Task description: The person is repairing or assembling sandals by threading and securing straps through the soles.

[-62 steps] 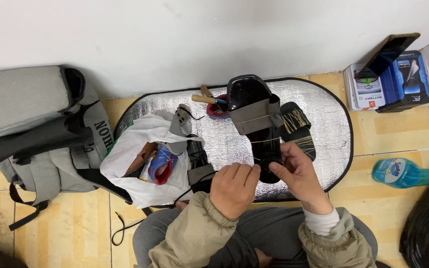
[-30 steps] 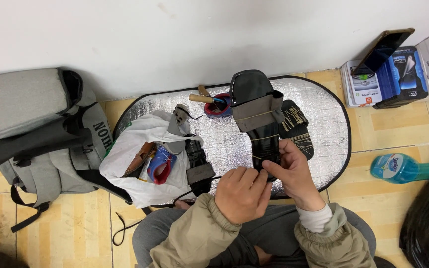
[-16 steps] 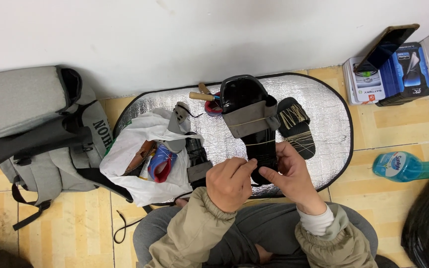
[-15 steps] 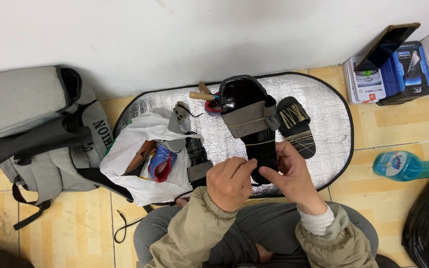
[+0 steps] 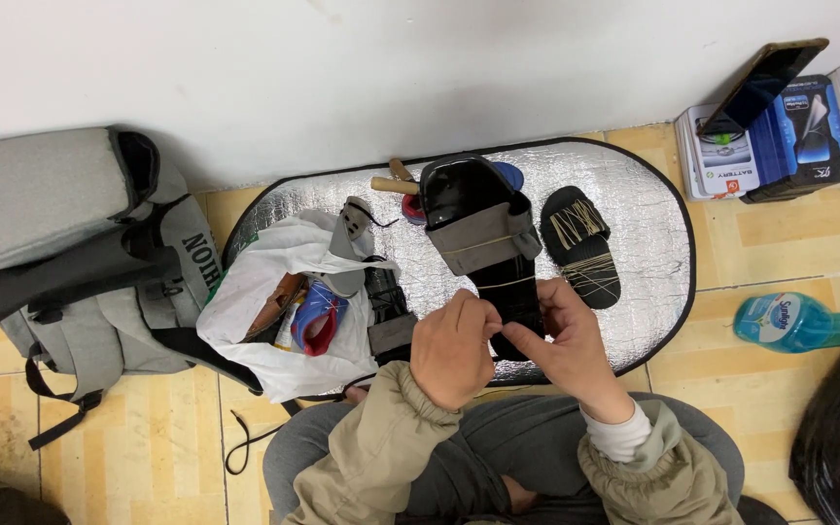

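Both hands closed on a black sandal — left hand and right hand pinching its heel end over a silver mat.

White and blue boxes by the wall, dark phone leaning above.

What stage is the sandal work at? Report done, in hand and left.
Done, apparently: a black sole lies on the silver mat, already wrapped in tan thread. In hand: the left hand and right hand meet at the heel end of the black sandal, which has a grey strap and thread across its sole. Left: another black piece lies by the white bag, with no thread visible on it.
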